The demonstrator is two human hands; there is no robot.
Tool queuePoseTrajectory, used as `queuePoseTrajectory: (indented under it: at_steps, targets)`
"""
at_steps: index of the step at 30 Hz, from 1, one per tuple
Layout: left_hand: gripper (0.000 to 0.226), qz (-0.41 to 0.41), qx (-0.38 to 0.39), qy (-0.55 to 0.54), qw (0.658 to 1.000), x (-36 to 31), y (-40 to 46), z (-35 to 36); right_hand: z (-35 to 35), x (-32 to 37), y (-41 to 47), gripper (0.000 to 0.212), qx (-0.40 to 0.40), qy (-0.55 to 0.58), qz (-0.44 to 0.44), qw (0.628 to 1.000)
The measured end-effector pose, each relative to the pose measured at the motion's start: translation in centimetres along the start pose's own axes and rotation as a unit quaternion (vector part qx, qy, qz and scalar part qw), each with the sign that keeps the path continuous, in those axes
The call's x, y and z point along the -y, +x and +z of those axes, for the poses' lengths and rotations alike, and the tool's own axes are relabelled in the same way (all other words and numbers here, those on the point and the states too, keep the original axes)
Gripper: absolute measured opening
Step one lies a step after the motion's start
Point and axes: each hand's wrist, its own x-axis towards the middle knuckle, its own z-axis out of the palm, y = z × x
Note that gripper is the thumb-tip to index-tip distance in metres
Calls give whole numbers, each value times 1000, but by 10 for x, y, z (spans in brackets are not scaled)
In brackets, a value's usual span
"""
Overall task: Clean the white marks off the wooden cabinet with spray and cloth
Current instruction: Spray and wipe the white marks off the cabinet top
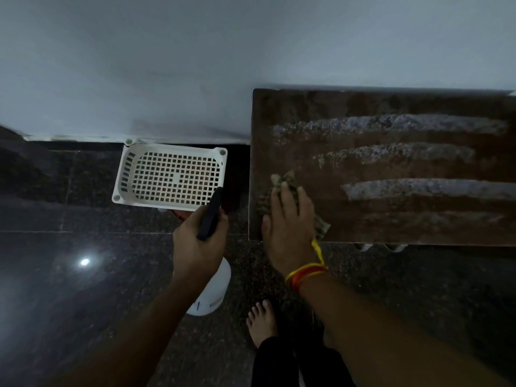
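Left hand (199, 238) is wrapped round the spray bottle (210, 286), held out over the dark floor just near of the white basket (170, 177). Right hand (290, 227) lies flat, fingers straight, pressing the cloth (279, 191) onto the near-left corner of the wooden cabinet (363, 107). White marks (391, 124) run in three long streaks to the right, untouched as far as I can tell. I'd say push the cloth right along each streak with steady pressure, refolding once it's dirty.

cabinet (391, 163) cut off right, spray bottle (215, 291) mostly hidden (behind hand (199, 241))
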Motion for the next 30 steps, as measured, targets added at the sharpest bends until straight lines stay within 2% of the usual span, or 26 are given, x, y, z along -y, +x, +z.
queuePoseTrajectory:
  at_steps: [3,6,12,18,23,26,30]
  targets:
    - [23,-11,-11,-1,1000,-6,2,-1,8,19,-8,52,-3,25,-38,999]
    - [22,-28,-27,-8,999,-8,4,3,8,9,-7,53,13,16,-66,998]
    - [24,-59,-44,-33,997,-10,5,11,1,-4,-21,55,25,-10,24,999]
    - [25,-45,-41,-30,998,-7,9,10,12,21,-18,51,9,35,-29,999]
    - [25,-39,-36,-12,999,-1,12,3,16,41,25,50,-4,-2,-29,1000]
    - [26,-46,-47,-6,998,2,13,-2,14,27,8,50,5,10,-51,999]
    - [28,-52,-37,-22,998,-6,17,-2,-3,-21,-8,51,32,-30,-15,999]
